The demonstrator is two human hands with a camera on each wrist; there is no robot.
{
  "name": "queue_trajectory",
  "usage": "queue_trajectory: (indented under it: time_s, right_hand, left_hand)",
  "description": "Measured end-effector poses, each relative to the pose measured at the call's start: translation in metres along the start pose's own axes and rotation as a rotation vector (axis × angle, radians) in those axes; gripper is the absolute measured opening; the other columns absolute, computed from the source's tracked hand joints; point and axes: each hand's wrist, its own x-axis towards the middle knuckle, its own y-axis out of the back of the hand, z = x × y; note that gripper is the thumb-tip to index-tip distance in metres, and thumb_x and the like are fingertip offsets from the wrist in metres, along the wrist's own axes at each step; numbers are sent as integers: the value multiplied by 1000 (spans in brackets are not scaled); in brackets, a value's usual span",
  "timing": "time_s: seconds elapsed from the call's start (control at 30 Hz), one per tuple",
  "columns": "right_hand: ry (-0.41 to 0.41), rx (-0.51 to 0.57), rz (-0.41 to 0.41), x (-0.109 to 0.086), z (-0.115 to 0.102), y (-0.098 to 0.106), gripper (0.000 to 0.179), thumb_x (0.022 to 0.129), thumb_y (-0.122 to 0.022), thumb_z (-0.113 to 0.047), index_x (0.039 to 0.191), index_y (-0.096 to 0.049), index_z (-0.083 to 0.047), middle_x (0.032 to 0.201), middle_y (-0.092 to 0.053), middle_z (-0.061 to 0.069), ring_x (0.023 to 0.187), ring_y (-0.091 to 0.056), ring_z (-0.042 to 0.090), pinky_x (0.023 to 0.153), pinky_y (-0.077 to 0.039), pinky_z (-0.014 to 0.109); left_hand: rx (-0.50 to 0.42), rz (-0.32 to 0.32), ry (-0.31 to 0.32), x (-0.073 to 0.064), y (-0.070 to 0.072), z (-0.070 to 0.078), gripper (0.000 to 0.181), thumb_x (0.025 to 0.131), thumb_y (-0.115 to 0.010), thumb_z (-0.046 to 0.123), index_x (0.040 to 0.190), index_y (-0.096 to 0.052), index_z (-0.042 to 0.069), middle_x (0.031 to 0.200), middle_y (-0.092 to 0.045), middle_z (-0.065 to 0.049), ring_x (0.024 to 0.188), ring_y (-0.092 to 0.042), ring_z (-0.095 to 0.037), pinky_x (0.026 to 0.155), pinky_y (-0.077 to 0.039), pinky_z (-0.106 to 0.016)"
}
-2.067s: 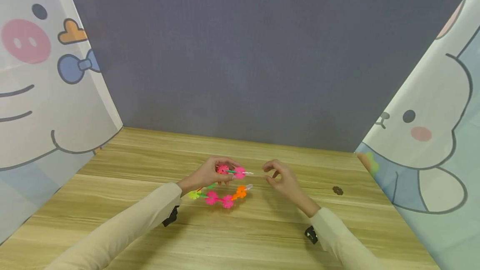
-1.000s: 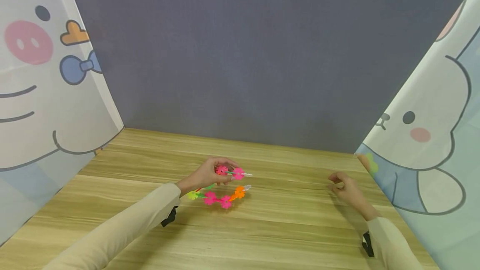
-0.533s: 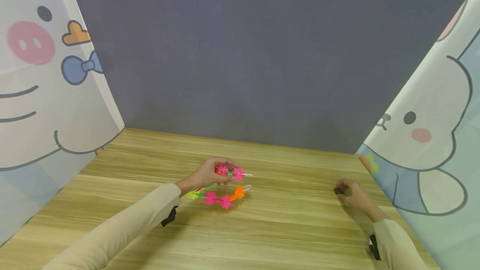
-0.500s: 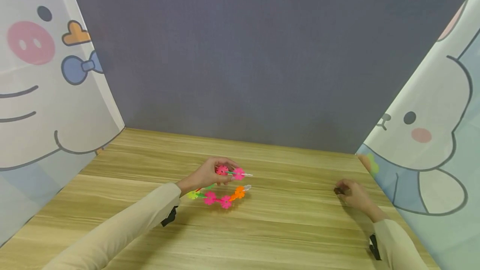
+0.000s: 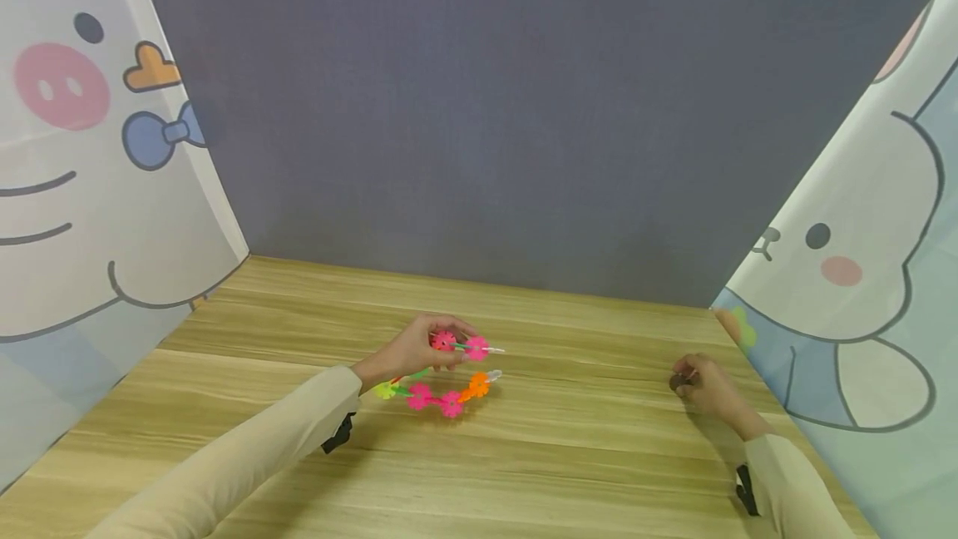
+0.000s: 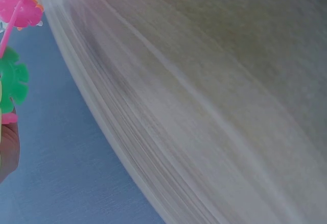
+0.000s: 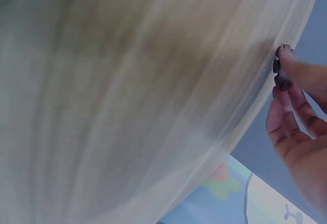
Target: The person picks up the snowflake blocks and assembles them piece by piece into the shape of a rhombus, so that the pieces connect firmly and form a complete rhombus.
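Observation:
In the head view my left hand [image 5: 413, 349] grips one side of a chain of slotted, flower-shaped plastic discs [image 5: 451, 403], curved like an open ring. A pink disc [image 5: 476, 348] and a white edge-on one form its upper end, right by the fingertips. The lower end runs through pink to an orange disc [image 5: 480, 384] and a clear piece. Part of the chain is hidden behind the hand. The left wrist view catches a green disc [image 6: 16, 78]. Off to the right, my right hand [image 5: 709, 389] pinches a dark brown disc [image 7: 281, 82] between thumb and fingers.
Both hands work over a wood-grain table [image 5: 524, 464]. A dark grey panel [image 5: 479, 123] stands along its back edge. Cartoon-printed cloths, the left one [image 5: 67, 256] and the right one [image 5: 846, 339], border the sides.
My right hand has moved rightward from near the chain to the brown disc lying on the table and picked it between its fingers. The left hand and chain have stayed almost still.

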Motion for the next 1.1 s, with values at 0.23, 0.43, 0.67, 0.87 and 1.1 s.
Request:
queue_trajectory:
  time_s: [0.23,0.43,0.67,0.87,1.1]
  right_hand:
    - [8,5,23,4,-5,6,18,70,-60,15,81,-63,1,77,-62,10,64,-56,12,56,-47,22]
    - [7,21,32,11,-16,9,15,75,-63,8,86,-65,-2,80,-66,8,68,-59,12,58,-49,22]
    - [76,82,68,22,-40,4,13,78,-66,3,90,-64,-2,81,-66,8,69,-61,16,59,-50,23]
    - [111,247,91,30,-65,-11,12,80,-64,3,92,-63,-1,80,-65,9,68,-60,10,56,-49,22]
    - [125,421,55,39,-103,-27,12,83,-63,-1,95,-62,0,83,-65,12,69,-60,11,57,-49,22]
  left_hand:
    - [7,4,-2,-1,0,1,35,82,-65,3,117,-58,-1,107,-61,-20,60,-61,-9,59,-49,-58]
    - [7,3,3,0,0,0,35,82,-65,4,116,-58,0,107,-61,-20,60,-61,-10,60,-49,-58]
    - [8,6,-7,6,-1,-21,36,83,-65,5,118,-58,1,108,-60,-21,61,-63,-18,57,-49,-56]
    - [-2,7,-27,10,0,-35,36,82,-68,12,117,-60,8,105,-61,-17,66,-62,-39,55,-51,-51]
    - [-9,4,-13,10,-1,-33,36,81,-70,20,115,-61,13,105,-62,-11,70,-62,-42,56,-53,-47]
